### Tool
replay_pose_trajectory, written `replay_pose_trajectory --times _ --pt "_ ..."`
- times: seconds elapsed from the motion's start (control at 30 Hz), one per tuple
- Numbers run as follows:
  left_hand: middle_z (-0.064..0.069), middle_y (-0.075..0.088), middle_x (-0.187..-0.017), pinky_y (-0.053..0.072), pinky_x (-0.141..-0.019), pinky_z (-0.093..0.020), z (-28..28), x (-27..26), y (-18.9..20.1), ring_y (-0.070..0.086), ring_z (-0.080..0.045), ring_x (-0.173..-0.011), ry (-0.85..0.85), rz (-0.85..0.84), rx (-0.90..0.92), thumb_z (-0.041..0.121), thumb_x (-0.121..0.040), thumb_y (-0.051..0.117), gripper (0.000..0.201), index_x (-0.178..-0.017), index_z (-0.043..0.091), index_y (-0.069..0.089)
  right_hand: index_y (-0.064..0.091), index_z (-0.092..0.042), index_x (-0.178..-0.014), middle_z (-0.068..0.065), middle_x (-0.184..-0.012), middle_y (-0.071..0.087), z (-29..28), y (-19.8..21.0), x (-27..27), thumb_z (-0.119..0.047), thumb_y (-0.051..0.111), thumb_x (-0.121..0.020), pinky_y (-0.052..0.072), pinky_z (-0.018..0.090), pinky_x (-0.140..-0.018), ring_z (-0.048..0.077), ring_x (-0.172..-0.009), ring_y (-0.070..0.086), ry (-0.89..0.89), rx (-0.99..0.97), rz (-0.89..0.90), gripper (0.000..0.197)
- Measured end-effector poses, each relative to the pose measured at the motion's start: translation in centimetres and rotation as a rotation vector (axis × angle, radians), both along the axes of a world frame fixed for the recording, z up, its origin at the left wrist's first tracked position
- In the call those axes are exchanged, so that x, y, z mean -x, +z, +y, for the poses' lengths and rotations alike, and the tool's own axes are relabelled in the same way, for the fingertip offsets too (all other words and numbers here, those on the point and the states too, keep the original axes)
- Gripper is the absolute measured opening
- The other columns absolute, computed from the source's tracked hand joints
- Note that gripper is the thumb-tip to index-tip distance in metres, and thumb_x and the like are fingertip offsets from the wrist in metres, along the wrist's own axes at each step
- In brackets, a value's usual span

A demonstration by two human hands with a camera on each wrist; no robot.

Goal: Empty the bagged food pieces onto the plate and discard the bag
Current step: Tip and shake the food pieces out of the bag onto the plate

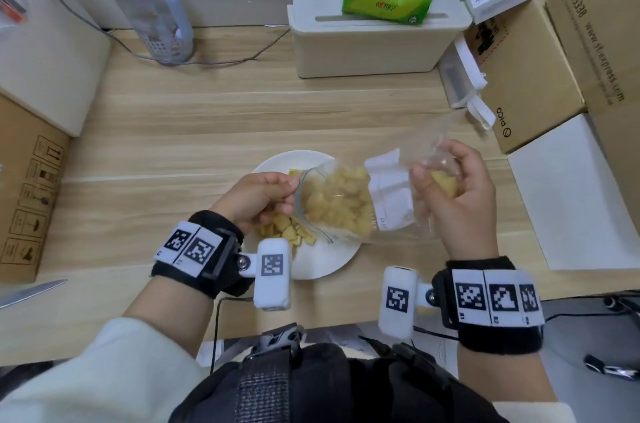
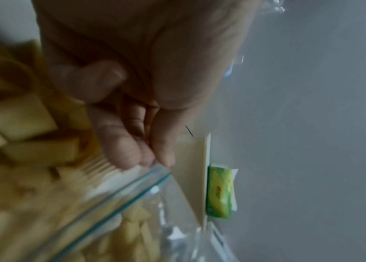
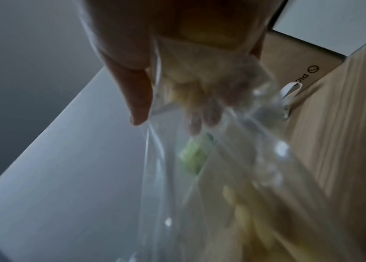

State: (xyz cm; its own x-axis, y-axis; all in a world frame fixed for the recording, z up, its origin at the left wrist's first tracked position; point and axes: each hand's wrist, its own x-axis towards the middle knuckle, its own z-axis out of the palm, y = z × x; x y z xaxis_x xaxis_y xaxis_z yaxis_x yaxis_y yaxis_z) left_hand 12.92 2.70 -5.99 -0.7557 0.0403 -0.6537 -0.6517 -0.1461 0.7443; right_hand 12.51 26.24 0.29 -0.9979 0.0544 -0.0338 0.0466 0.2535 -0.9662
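The left hand (image 1: 258, 195) pinches the blue-lined mouth of the clear plastic zip bag (image 1: 349, 204) over the round white plate (image 1: 332, 259). A few pale yellow food cubes (image 1: 287, 232) lie below that grip; most remain bagged. The right hand (image 1: 453, 194) clutches the bag's raised bottom. Beyond it, a brown cardboard box (image 1: 526, 86) reads "PICO".

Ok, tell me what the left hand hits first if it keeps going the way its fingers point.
The left hand pinches the bag mouth; straight on it would likely meet the food pieces inside, though depth is unclear.
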Motion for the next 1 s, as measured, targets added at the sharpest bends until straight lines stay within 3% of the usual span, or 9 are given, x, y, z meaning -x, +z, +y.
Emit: replay_pose_trajectory --times 0.1,0.2,0.37,0.47,0.63,0.77,0.87,0.93,1.0 --pt "0.006 0.064 -0.046 0.024 -0.031 -0.014 -0.2 -0.2 -0.7 0.058 -0.001 -0.041 -0.006 -0.004 0.076 0.017 -0.084 0.057 0.014 -0.07 0.015 0.057 0.051 -0.042 -0.097 -0.028 -0.079 0.067 -0.6 0.2 0.0 -0.021 0.074 -0.072 0.039 0.015 -0.097 -0.006 -0.098 0.056 0.058 -0.026 0.068 0.04" --pt "0.004 0.068 -0.054 0.031 -0.032 -0.012 -0.4 -0.2 -1.0 0.06 0.0 -0.044 0.053 0.003 0.054 0.013 -0.086 0.053 0.016 -0.071 0.013 0.06 0.049 -0.037 -0.105 -0.014 -0.09 0.065 -1.2 0.6 -0.2 -0.019 0.072 -0.07 0.034 0.0 -0.082 -0.011 -0.093 0.054 0.144 -0.009 0.077 0.045" --pt "0.004 0.065 -0.044 0.032 -0.033 -0.009 -0.8 -0.2 -1.0 0.054 -0.001 -0.037 0.188 -0.003 -0.03 0.008 -0.089 0.047 0.017 -0.077 0.006 0.059 0.034 -0.041 -0.133 -0.011 -0.129 0.054 -0.8 1.5 -0.2 -0.019 0.076 -0.062 0.045 0.02 -0.094 0.007 -0.116 0.054 0.376 0.053 -0.075 0.085" --pt "0.005 0.063 -0.041 0.032 -0.032 -0.009 -0.9 -0.2 -1.2 0.052 -0.001 -0.034 0.223 -0.016 -0.024 0.008 -0.089 0.047 0.018 -0.076 0.006 0.058 0.023 -0.034 -0.141 -0.017 -0.132 0.045 -0.5 2.1 -0.2 0.003 0.077 -0.062 0.046 0.01 -0.084 -0.01 -0.115 0.049 0.472 0.094 -0.151 0.103" --pt "0.004 0.062 -0.04 0.033 -0.032 -0.009 -1.1 -0.1 -1.7 0.052 -0.001 -0.033 0.267 -0.034 -0.045 0.008 -0.089 0.048 0.018 -0.074 0.006 0.057 0.05 -0.033 -0.125 -0.002 -0.117 0.059 -0.8 2.7 -0.1 -0.019 0.08 -0.044 0.052 0.021 -0.083 0.006 -0.101 0.061 0.291 0.051 -0.081 0.087" --pt "0.003 0.064 -0.042 0.034 -0.032 -0.009 -1.1 0.0 -1.8 0.054 -0.001 -0.035 0.278 -0.047 -0.063 0.008 -0.089 0.048 0.017 -0.075 0.005 0.057 0.063 -0.02 -0.111 -0.005 -0.1 0.069 -1.2 2.6 0.1 -0.009 0.077 -0.064 0.049 0.014 -0.064 0.002 -0.084 0.065 0.213 0.012 -0.01 0.05" --pt "0.003 0.065 -0.043 0.036 -0.033 -0.009 -1.2 0.0 -2.0 0.053 -0.002 -0.035 0.284 -0.055 -0.071 0.01 -0.089 0.049 0.016 -0.076 0.005 0.058 0.066 -0.033 -0.104 -0.02 -0.097 0.069 -1.6 2.8 0.2 -0.024 0.065 -0.081 0.049 0.018 -0.069 -0.002 -0.088 0.064 0.203 -0.08 0.025 0.025" --pt "0.002 0.065 -0.043 0.04 -0.035 -0.009 -1.3 -0.1 -2.2 0.053 -0.002 -0.034 0.299 -0.068 -0.087 0.011 -0.088 0.05 0.016 -0.076 0.005 0.059 0.058 -0.047 -0.111 -0.031 -0.111 0.061 -1.8 3.1 0.2 -0.046 0.059 -0.08 0.052 0.033 -0.086 -0.002 -0.104 0.058 0.297 -0.154 -0.019 0.031" --pt "0.002 0.064 -0.042 0.044 -0.039 -0.008 -1.4 0.0 -2.3 0.058 -0.003 -0.037 0.325 -0.079 -0.107 0.01 -0.088 0.05 0.016 -0.076 0.005 0.059 0.044 -0.056 -0.121 -0.029 -0.125 0.051 -1.5 3.5 0.0 -0.06 0.068 -0.062 0.049 0.046 -0.095 0.003 -0.117 0.051 0.395 -0.228 -0.11 0.064"
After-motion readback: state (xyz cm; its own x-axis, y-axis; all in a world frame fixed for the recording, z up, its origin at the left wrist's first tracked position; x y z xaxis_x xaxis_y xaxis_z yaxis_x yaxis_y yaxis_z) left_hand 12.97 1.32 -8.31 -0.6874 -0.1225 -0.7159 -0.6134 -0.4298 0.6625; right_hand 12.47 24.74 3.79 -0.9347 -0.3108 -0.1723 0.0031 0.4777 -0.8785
